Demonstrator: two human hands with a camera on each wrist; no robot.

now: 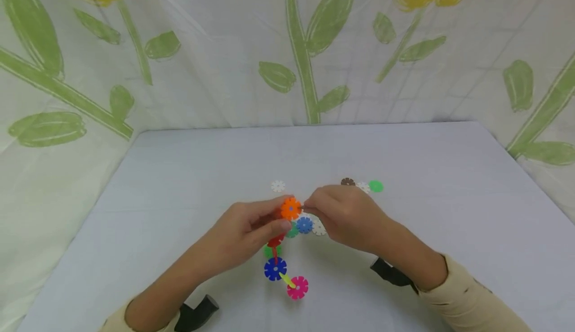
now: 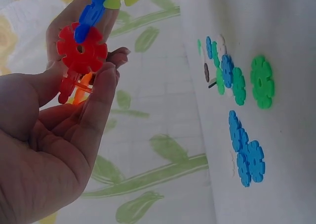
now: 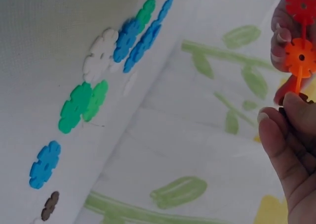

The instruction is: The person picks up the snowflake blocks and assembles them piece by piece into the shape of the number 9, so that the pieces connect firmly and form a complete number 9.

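Observation:
In the head view my left hand point(image 1: 240, 232) holds a chain of slotted snowflake discs between thumb and fingers. An orange disc point(image 1: 291, 208) tops it; below hang red, dark blue point(image 1: 270, 272), yellow point(image 1: 286, 279) and pink point(image 1: 298, 294) discs. My right hand point(image 1: 352, 217) pinches a thin brown disc edge-on against the orange disc's right side. The right wrist view shows this brown disc point(image 3: 283, 111) partly hidden by the fingertips, beside the orange disc point(image 3: 294, 61). Seen from the left wrist, a red disc point(image 2: 69, 51) sits by the left fingertips.
Loose discs lie on the white-covered table point(image 1: 179, 172) beyond the hands: a white one point(image 1: 278, 186), a brown one point(image 1: 348, 181), a bright green one point(image 1: 376, 186), a blue one point(image 1: 304, 225) and several more. Behind stands a curtain point(image 1: 215, 72) printed with flowers.

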